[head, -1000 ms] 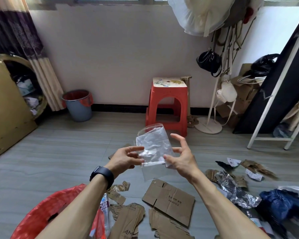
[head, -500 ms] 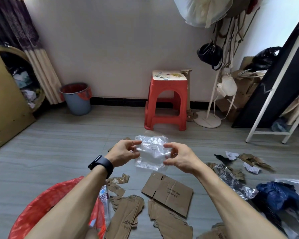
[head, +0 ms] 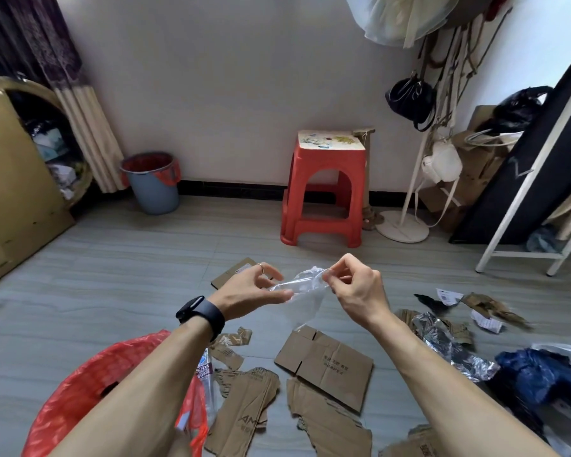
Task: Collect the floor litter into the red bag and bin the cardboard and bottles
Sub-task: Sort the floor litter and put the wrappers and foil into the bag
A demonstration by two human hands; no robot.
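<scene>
Since 0.5 s ago, the clear plastic bag (head: 305, 290) has gone from a spread sheet to a narrow bunch, and both hands have risen slightly.

Head view, 1 of 1:

1. Hold. The left hand (head: 249, 290) pinches the left end of the clear plastic bag between thumb and fingers. The right hand (head: 355, 286) has its fingers curled and nips the upper right end. The bag hangs between the 2 hands, above the floor litter and well clear of it.
2. Handling. The film looks very light, limp and slick. It should crush without damage but may spring open again. Judged best practice: ball it in 1 fist before release.
3. Containers. The red bag (head: 80, 400) lies at lower left with its mouth open, partly behind the left forearm; its contents cannot be made out. A bottle (head: 205, 374) lies just beside its right edge. The bin (head: 154, 196), blue with a red liner, stands against the far wall; its inside is not visible.
4. Remaining. Cardboard (head: 327, 364) pieces and foil (head: 442, 338) lie on the floor.
</scene>
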